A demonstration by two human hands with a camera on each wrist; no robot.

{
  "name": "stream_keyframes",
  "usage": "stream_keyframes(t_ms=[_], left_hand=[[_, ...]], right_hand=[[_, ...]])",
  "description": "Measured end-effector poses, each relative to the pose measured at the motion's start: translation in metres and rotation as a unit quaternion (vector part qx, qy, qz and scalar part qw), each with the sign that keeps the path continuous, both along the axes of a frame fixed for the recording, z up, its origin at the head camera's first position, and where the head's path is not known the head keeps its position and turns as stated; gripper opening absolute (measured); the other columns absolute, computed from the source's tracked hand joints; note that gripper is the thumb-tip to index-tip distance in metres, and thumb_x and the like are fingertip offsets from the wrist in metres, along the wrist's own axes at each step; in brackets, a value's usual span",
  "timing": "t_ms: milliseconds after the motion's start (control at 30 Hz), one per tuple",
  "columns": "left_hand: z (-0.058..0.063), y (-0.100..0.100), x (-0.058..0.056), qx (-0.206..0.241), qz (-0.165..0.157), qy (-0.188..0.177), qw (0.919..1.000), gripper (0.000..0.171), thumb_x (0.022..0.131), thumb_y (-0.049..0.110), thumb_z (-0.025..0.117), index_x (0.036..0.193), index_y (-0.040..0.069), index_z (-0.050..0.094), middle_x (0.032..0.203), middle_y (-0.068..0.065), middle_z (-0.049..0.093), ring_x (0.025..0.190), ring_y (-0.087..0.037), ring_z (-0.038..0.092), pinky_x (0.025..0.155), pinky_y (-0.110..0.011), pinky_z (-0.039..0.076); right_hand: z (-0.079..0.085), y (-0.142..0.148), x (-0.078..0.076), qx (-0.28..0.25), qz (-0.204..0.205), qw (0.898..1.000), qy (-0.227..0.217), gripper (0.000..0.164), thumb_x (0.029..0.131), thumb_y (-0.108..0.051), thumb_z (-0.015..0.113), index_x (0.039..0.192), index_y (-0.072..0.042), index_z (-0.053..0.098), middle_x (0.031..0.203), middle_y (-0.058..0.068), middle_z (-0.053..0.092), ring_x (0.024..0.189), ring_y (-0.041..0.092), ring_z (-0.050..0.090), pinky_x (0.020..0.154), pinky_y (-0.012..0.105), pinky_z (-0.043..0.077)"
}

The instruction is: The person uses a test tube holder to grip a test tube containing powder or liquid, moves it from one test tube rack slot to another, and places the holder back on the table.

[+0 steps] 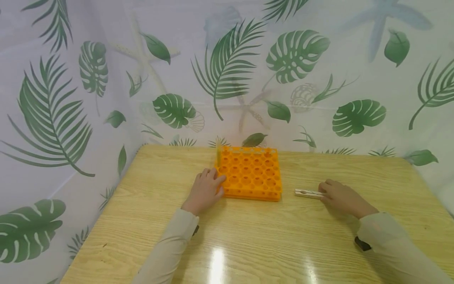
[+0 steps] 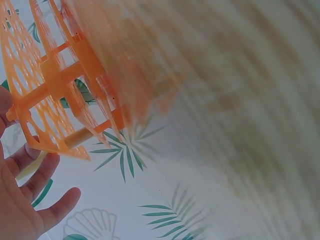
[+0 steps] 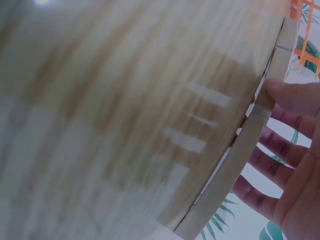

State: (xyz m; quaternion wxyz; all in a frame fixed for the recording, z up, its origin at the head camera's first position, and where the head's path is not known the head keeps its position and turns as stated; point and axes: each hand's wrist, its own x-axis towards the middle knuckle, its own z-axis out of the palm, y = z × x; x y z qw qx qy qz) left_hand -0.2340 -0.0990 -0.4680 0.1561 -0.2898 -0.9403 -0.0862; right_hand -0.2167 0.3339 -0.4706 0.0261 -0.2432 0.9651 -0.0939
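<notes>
An orange test tube rack (image 1: 250, 171) with rows of round holes sits toward the back of the table. My left hand (image 1: 205, 189) holds its left side near the front corner, fingers over the edge and thumb at the front. In the left wrist view, that hand's fingertips (image 2: 47, 162) meet the rack's end (image 2: 47, 82). One tube with yellowish contents (image 1: 218, 153) stands upright at the rack's back left. Right of the rack, my right hand (image 1: 340, 197) pinches one end of a wooden test tube clamp (image 1: 306, 193), which points left. Its two long wooden arms (image 3: 220, 175) show in the right wrist view.
The wood-grain table (image 1: 255, 240) stretches in front of both hands. Behind it and at the sides hangs a white sheet with green leaf prints (image 1: 227, 71), close to the rack's back edge.
</notes>
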Motion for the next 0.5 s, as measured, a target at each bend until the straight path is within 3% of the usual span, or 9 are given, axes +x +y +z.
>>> stream_keyframes(t_ms=[267,500], left_hand=[[0.0019,0.0003,0.0001,0.001,0.004,-0.012,0.9999,0.019,0.089,0.021,0.055,0.107,0.017,0.057,0.090,-0.005,0.044,0.085,-0.023,0.040,0.076,-0.040,0.040],[0.0061,-0.0020,0.0017,0.011,0.005,-0.026,0.9996,0.024,0.089,0.021,0.056,0.112,0.013,0.057,0.098,-0.007,0.051,0.090,-0.025,0.047,0.085,-0.044,0.043]], right_hand=[[0.0018,-0.0015,-0.0003,-0.003,0.000,1.000,-0.005,0.016,0.084,-0.015,0.066,0.096,-0.010,0.057,0.089,0.004,0.057,0.071,0.013,0.054,0.060,0.032,0.046],[0.0003,-0.0027,-0.0020,0.002,-0.016,1.000,-0.007,0.032,0.085,-0.020,0.065,0.110,-0.004,0.053,0.097,0.014,0.060,0.080,0.027,0.062,0.064,0.041,0.050]])
